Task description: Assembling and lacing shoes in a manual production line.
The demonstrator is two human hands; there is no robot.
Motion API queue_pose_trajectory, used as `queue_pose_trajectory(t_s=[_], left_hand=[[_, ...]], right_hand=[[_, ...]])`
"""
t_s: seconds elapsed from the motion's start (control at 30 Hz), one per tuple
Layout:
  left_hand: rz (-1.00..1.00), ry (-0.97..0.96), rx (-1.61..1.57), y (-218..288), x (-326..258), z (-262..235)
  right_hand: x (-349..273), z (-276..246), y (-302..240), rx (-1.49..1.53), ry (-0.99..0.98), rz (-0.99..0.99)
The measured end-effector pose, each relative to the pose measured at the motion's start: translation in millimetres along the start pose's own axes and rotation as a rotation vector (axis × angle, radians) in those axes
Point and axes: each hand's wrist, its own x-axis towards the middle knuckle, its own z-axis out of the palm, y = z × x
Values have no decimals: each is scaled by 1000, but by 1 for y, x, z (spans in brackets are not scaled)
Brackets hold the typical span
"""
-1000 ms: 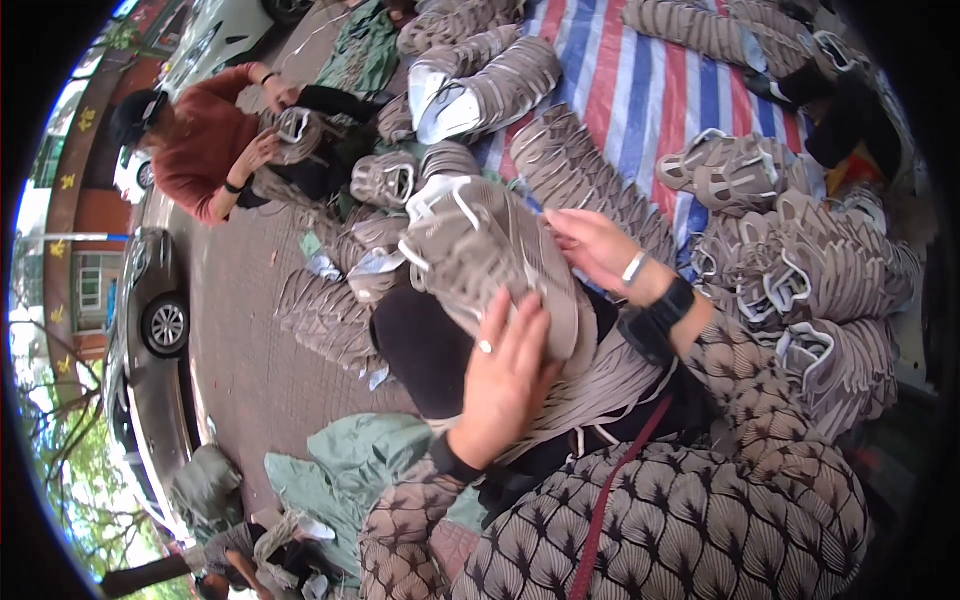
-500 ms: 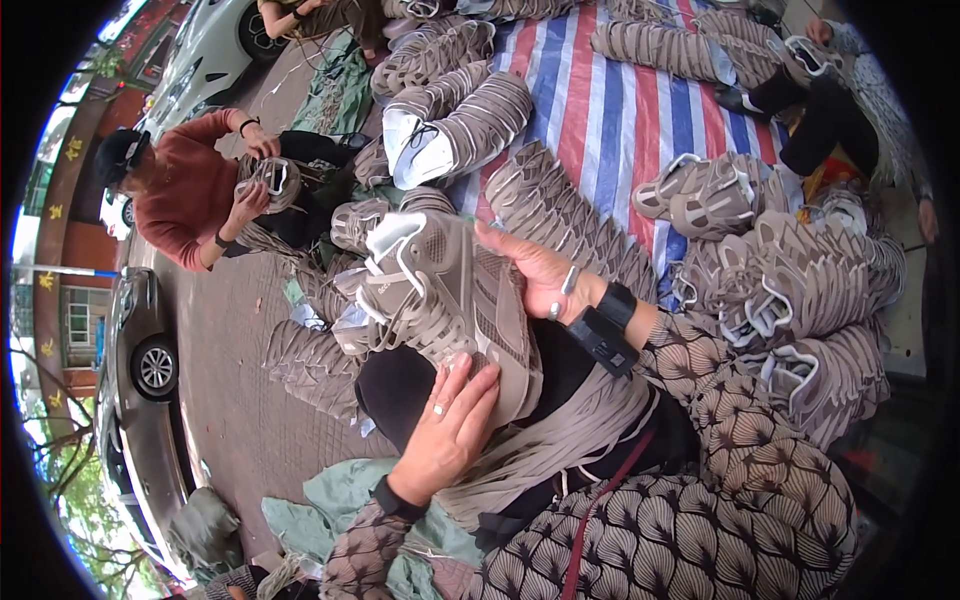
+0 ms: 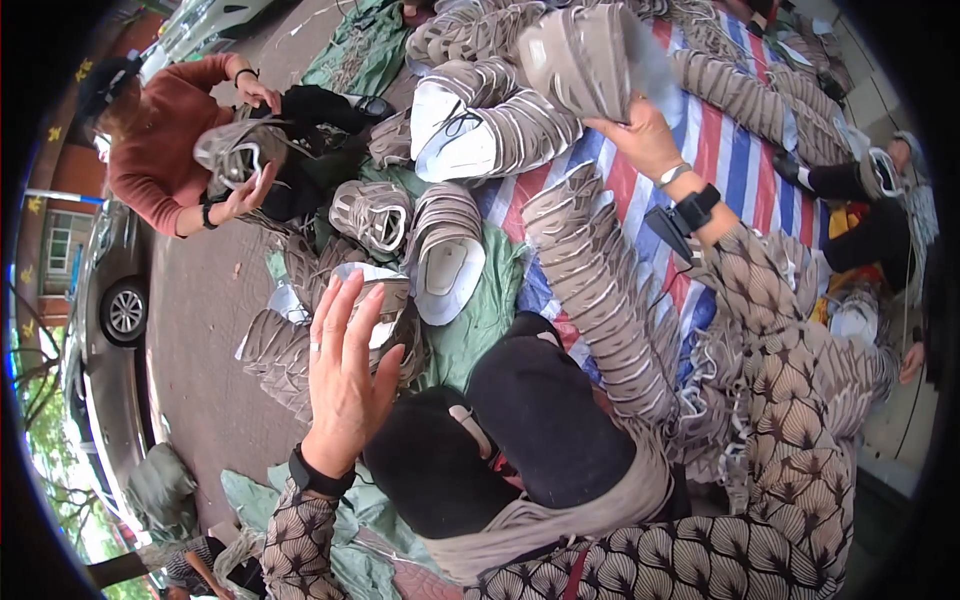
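Observation:
My right hand (image 3: 648, 140) is stretched far out over the striped sheet, gripping a taupe sneaker (image 3: 580, 62) by one end; the shoe is a little blurred. Raised in front of a group of similar shoes, my left hand (image 3: 345, 375) has its fingers stretched and holds nothing. Across my lap lies a bundle of pale taupe laces (image 3: 560, 520), below my two black-clad knees (image 3: 545, 410). Between my hands, a shoe upper (image 3: 447, 255) with a white lining rests on green cloth beside another laced sneaker (image 3: 372, 218).
A long nested row of shoes (image 3: 590, 290) runs beyond my knees. More stacks (image 3: 495, 120) lie on the red, white and blue sheet (image 3: 720, 150). At left a co-worker in a rust-red top (image 3: 165, 150) handles a shoe (image 3: 243, 155). Parked cars (image 3: 110, 300) stand behind.
The sneaker, held in both hands over my lap before, is now far forward in my right hand. My left hand has let go and moved left. The view has shifted somewhat.

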Motion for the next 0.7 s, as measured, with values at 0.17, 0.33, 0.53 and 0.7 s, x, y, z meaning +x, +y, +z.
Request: queue_pose_trajectory(t_s=[0.17,0.33,0.53,0.7], left_hand=[[-157,-157,-16,-37,-8,33],[-235,-258,-37,-62,-18,49],[-245,-327,-11,-80,-10,59],[-204,-341,-14,-82,3,67]], right_hand=[[23,43,107,-843,30,-485],[5,96,161,-839,-207,-439],[-36,71,195,-581,-646,-141],[-16,50,168,-541,-1252,131]])
